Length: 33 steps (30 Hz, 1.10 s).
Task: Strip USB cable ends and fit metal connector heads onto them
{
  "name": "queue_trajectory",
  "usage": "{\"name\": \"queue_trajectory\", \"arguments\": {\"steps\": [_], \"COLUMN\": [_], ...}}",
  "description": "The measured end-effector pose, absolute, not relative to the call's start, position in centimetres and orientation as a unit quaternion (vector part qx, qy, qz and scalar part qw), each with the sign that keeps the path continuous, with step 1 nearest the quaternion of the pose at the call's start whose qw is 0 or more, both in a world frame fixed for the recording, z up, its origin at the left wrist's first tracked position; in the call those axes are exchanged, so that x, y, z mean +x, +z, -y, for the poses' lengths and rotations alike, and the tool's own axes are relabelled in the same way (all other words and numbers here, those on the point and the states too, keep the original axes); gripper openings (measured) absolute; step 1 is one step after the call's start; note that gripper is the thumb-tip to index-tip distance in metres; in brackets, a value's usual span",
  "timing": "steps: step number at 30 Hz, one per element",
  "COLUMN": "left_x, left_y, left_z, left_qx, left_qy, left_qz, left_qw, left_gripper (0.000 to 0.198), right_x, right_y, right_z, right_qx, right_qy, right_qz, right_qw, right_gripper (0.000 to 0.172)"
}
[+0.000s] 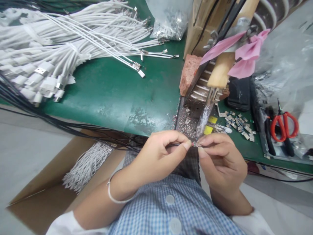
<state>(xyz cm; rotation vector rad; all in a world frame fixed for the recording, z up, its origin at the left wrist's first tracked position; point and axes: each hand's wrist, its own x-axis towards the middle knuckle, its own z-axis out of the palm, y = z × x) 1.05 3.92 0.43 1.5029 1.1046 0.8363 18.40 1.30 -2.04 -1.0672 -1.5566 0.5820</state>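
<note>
My left hand (160, 156) pinches the end of a thin black cable (80, 132) just in front of my chest. My right hand (220, 156) meets it fingertip to fingertip, pinching a tiny metal connector part (195, 144) at the cable's tip. Both hands sit at the near edge of the green work mat (114, 94). Directly above the fingers hangs the tip of a soldering iron (204, 119) with a wooden handle (223, 67). Metal scraps lie scattered under the tip.
Bundles of white USB cables (56, 49) fill the mat's left. A bag of metal shells (168, 23) lies at the back. Small chips (238, 124) and red-handled scissors (285, 125) lie right. A cardboard box (49, 182) with white cables stands lower left.
</note>
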Motion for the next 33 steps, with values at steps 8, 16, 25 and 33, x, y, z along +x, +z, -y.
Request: {"name": "queue_trajectory", "arguments": {"steps": [8,16,25,33], "left_x": [1.4,1.9,2.0,2.0], "left_y": [-0.1,-0.6,-0.4,-0.2], "left_z": [-3.2,-2.5,-2.4,-2.4], "left_qx": [0.669,0.692,0.713,0.713], "left_qy": [0.403,0.411,0.43,0.436], "left_qz": [-0.453,-0.474,-0.46,-0.457], "left_qw": [0.429,0.358,0.308,0.306], "left_gripper": [0.011,0.009,0.01,0.01], "right_x": [18.3,18.2,18.2,18.2], "right_y": [-2.6,-2.8,-2.6,-2.4], "right_z": [-1.5,-1.5,-1.6,-1.7], "right_qx": [-0.42,-0.418,-0.417,-0.394], "right_qy": [0.16,0.138,0.096,0.095], "right_qz": [0.702,0.705,0.727,0.735], "right_qw": [0.553,0.556,0.537,0.543], "right_gripper": [0.027,0.028,0.026,0.024]}}
